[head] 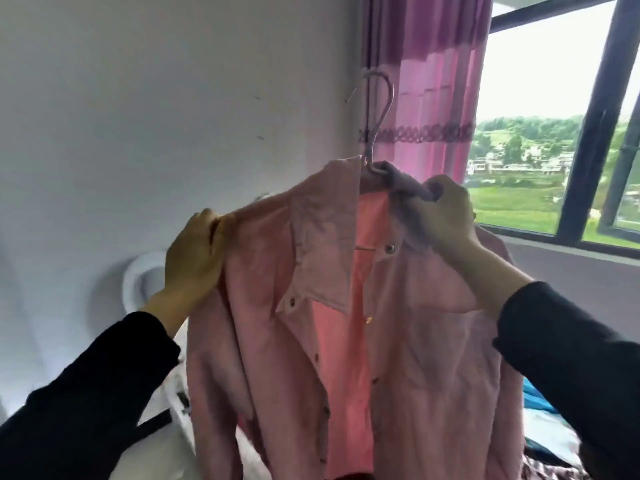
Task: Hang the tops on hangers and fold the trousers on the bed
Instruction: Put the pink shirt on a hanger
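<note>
— In front of the wall, what's held up?
— A pink shirt (398, 341) on a hanger (379, 112). The left hand (194, 258) grips its shoulder; the right hand (446, 216) clutches the collar.
— Behind?
— A pink curtain (433, 81) and window (554, 133).

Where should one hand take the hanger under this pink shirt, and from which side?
Probably the bare stem of the hanger below its hook, approached from the right. It rises clear of the pink shirt, whose shoulders hide the rest, and the hook seems to open leftward.
</note>
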